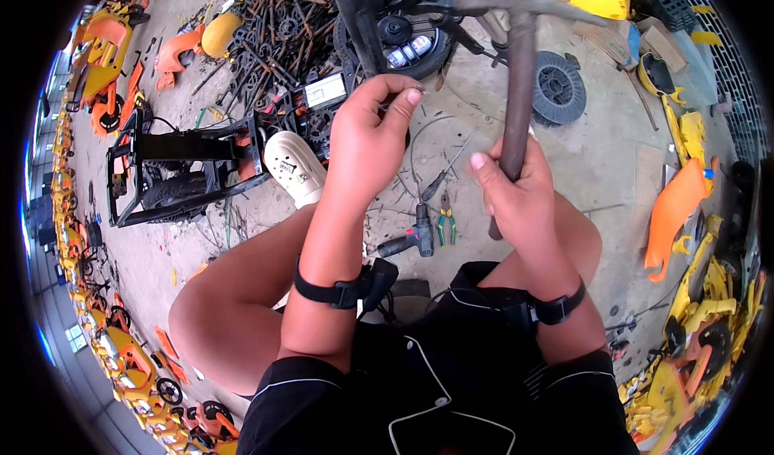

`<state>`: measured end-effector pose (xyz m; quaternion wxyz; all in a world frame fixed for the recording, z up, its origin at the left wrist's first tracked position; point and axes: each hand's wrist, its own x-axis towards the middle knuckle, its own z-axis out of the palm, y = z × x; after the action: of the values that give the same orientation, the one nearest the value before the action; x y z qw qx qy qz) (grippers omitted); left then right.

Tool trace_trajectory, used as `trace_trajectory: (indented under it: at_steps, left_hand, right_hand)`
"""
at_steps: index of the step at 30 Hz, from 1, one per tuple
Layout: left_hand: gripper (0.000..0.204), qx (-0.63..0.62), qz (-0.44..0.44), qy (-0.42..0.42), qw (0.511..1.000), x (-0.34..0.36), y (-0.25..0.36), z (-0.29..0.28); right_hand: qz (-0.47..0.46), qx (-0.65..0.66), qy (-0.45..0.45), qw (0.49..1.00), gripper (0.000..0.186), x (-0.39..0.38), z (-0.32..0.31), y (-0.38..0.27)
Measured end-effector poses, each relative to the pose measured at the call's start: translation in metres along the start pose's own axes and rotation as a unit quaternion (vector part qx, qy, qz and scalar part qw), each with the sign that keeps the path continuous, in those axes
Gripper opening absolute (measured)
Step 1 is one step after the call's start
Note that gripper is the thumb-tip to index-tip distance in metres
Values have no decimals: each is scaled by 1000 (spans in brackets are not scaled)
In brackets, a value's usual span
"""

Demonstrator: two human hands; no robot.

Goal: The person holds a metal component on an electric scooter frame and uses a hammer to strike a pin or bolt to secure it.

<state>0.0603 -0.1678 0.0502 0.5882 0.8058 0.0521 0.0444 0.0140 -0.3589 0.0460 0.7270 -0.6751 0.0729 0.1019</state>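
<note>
My right hand [516, 185] is wrapped round the brown handle of a hammer [521, 84], held upright with its long head blurred at the top. In front of me my left hand [375, 128] is closed, thumb against the curled forefinger; a tiny dark bit may show at the fingertips, too small to name. Just beyond that hand stands a black vehicle frame [363, 19] with a wheel [439, 52]. On the floor between my legs lie a cordless drill [421, 233], pliers with green and yellow handles [447, 221] and a screwdriver [435, 182].
A heap of rusty metal parts [278, 31] covers the floor ahead. To the left is a black frame with a tyre [173, 187]. A grey spool [558, 88] lies at right, with an orange panel [676, 213] farther over. Yellow vehicle parts [121, 358] line both sides.
</note>
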Motion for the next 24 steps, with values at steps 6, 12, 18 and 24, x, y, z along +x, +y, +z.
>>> trace_trajectory:
  at_steps: [6,12,18,24]
  left_hand:
    - [15,-124,-1,-117,985,-48,71,-7]
    - [16,-117,58,-100,986,-90,136,-37]
    - [14,-72,187,-82,976,-136,189,-75]
    - [15,-3,282,-60,958,-184,239,-125]
  right_hand:
    - [-150,82,34,985,34,-27,5,-50]
    - [-191,69,59,977,36,-79,30,-96]
    - [-305,98,45,946,37,-139,53,-143]
    - [-344,92,43,934,35,-197,77,-181]
